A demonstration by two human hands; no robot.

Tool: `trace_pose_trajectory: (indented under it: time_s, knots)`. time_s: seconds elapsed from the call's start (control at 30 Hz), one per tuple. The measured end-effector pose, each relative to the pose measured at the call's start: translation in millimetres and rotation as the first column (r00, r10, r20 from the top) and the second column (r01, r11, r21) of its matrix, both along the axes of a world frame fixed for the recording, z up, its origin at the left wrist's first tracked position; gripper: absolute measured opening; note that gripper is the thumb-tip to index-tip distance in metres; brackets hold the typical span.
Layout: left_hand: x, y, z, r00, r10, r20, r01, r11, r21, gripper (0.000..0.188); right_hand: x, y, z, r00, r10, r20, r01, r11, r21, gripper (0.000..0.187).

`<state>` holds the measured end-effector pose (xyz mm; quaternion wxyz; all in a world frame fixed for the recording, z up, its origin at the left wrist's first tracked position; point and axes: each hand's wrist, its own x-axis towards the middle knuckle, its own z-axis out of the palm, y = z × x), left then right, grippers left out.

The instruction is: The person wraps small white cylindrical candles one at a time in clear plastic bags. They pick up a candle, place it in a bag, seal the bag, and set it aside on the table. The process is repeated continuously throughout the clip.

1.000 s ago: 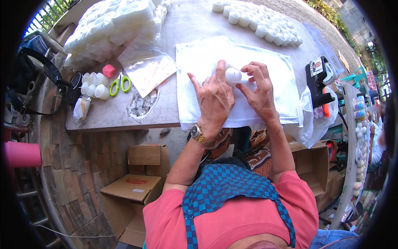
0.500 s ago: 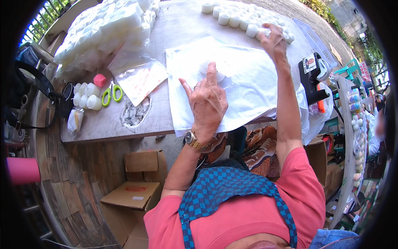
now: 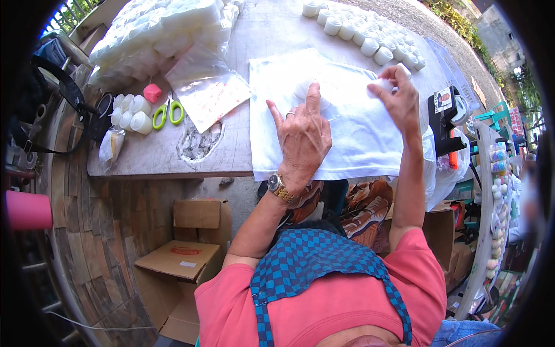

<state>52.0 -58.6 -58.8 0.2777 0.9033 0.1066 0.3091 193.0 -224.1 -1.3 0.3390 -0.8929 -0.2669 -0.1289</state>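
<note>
My left hand [image 3: 304, 139] rests over a white cloth [image 3: 361, 147], its little finger and one other finger stretched out, the rest bent. Beneath it lie clear plastic [image 3: 330, 111], apparently a bag, and pale rounded shapes that I cannot make out well; the thumb is hidden. To the right, above the cloth's far right corner, my right hand [image 3: 403, 104] is closed on a small white cylinder [image 3: 378, 88], candle-like. Another white piece shows just past its knuckles. Beyond it stand rows of matching white cylinders [image 3: 370, 46] on the table.
Plastic-wrapped stacks of white cylinders [image 3: 167, 40] fill the table's [image 3: 231, 159] far left. Nearby are a flat clear bag [image 3: 208, 95], green-handled scissors [image 3: 167, 114], a pink lump [image 3: 152, 92] and a small pack [image 3: 132, 114]. A black tape dispenser [image 3: 446, 124] stands right; a cardboard box [image 3: 179, 260] sits below.
My right hand has come back from the rows of cylinders toward the cloth, with a white cylinder in its fingers. The left hand keeps its place on the cloth; the whole view has shifted slightly.
</note>
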Motion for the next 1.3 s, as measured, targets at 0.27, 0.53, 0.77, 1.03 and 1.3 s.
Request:
trace_pose_trajectory:
  time_s: [0.27,0.53,0.77,1.03,1.3]
  knots:
    - [0,-1,0,0.998,-0.015,0.057,0.016,1.000,-0.009,0.061,-82,42,-22,0.953,0.183,0.241,-0.195,0.980,0.025,0.045]
    - [0,-3,0,0.999,-0.002,0.047,0.001,1.000,0.024,0.062,-71,36,-31,0.986,0.144,0.081,-0.153,0.981,0.117,0.047]
    - [2,-2,-5,0.992,-0.021,0.124,0.025,0.999,-0.031,0.061,-67,52,-32,0.990,0.141,0.000,-0.139,0.977,0.163,0.040]
    - [-10,-3,2,0.987,-0.074,0.140,0.070,0.997,0.032,0.060,-115,30,-25,0.976,0.095,0.197,-0.104,0.994,0.037,0.040]
    - [-8,-2,1,0.965,-0.190,0.181,0.169,0.977,0.128,0.060,-99,37,-39,0.952,0.070,0.296,-0.117,0.983,0.142,0.024]
